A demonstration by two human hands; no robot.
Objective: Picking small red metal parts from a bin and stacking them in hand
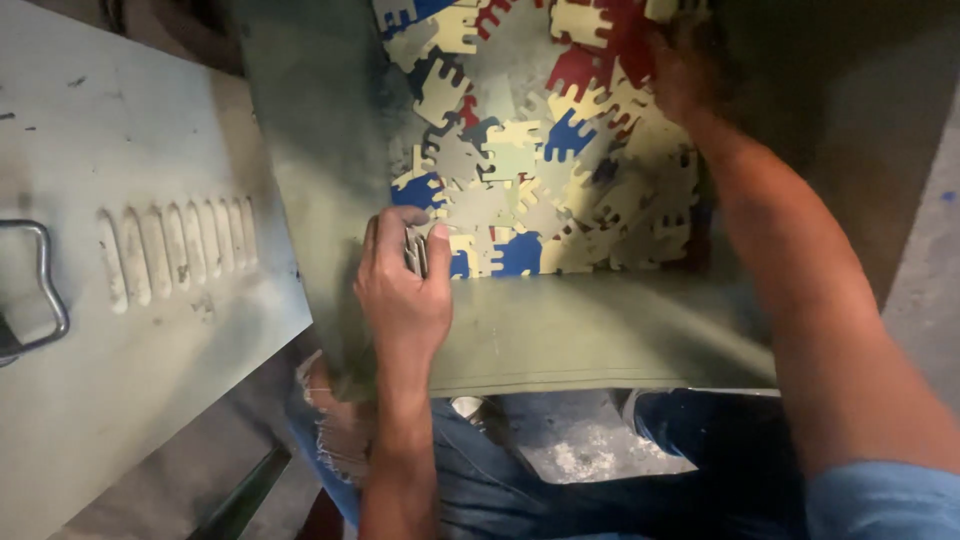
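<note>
A green metal bin (600,340) in front of me holds a heap of flat comb-shaped plates (540,150) in cream, blue, red and grey. My left hand (403,285) rests at the bin's near-left corner, its fingers pinched on a small stack of plates (414,250) stood on edge. My right hand (680,75) reaches deep into the far right of the bin among red and cream plates; it is blurred and its grip cannot be made out.
A grey metal cabinet panel (130,300) with louvre slots (175,250) and a wire handle (45,285) lies at the left. My knees in torn blue jeans (500,480) show below the bin. Concrete floor (920,270) lies at the right.
</note>
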